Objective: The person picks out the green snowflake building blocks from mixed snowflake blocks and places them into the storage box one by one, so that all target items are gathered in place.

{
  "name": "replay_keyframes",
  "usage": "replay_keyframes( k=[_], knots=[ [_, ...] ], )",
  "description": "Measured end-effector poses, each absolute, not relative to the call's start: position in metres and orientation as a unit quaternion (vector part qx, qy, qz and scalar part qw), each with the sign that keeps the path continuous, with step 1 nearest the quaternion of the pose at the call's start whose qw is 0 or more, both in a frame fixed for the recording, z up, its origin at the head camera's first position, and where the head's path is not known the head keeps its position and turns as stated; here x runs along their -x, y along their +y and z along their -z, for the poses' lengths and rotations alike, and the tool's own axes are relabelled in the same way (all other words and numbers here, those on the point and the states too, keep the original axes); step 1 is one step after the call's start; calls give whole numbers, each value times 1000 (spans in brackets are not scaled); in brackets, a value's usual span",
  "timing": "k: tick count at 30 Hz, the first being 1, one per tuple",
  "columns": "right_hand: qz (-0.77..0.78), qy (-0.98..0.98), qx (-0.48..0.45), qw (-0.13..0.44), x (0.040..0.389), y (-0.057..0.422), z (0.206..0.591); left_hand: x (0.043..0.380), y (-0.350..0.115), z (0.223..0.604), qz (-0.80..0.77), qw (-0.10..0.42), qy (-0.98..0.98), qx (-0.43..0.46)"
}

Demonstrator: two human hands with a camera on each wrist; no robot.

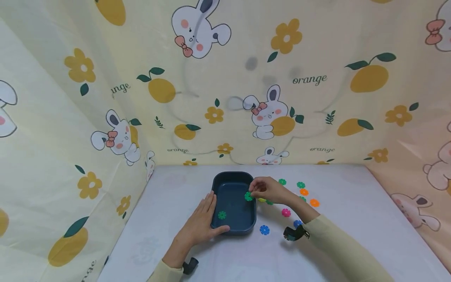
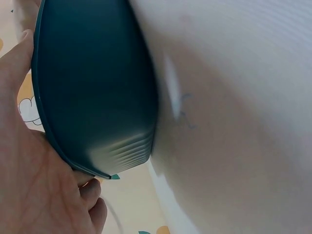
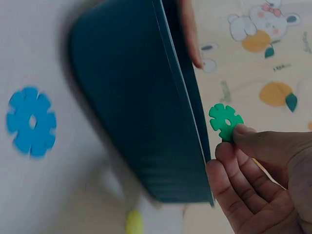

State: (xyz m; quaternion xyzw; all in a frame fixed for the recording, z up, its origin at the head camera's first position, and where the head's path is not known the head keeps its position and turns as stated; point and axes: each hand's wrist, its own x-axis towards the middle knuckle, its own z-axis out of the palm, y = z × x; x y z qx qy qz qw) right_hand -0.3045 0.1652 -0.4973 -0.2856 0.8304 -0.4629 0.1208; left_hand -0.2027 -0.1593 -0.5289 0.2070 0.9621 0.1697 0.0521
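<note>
A dark blue plastic bin (image 1: pixel 234 232) stands on the white table, a green notched building disc (image 1: pixel 222 215) lying inside. My left hand (image 1: pixel 199 223) rests on its left rim, fingers stretched along the side and thumb over the near edge; in the left wrist view this hand (image 2: pixel 36 161) lies against the rim. At the bin's right rim my right hand (image 1: pixel 268 190) pinches another green notched disc (image 1: pixel 248 196) between thumb and fingertips. The right wrist view shows that disc (image 3: pixel 226 121) upright in the grip, just above the rim.
Right of the bin, several loose discs lie on the table, among them a blue disc (image 1: pixel 264 230), a pink disc (image 1: pixel 286 212), an orange disc (image 1: pixel 314 203) and a green disc (image 1: pixel 301 185). A printed curtain (image 1: pixel 225 82) hangs behind the table.
</note>
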Motion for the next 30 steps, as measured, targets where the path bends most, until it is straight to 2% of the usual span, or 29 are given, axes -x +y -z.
replay_keyframes(
  k=[11,16,30],
  knots=[
    [448,820,319,159,317,113,504,203,-159,531,-168,59,964,-199],
    [420,829,338,151,325,94,510,204,-160,533,-170,53,963,-203],
    [404,851,284,180,329,64,521,204,-160,531,-168,49,963,-205]
  ],
)
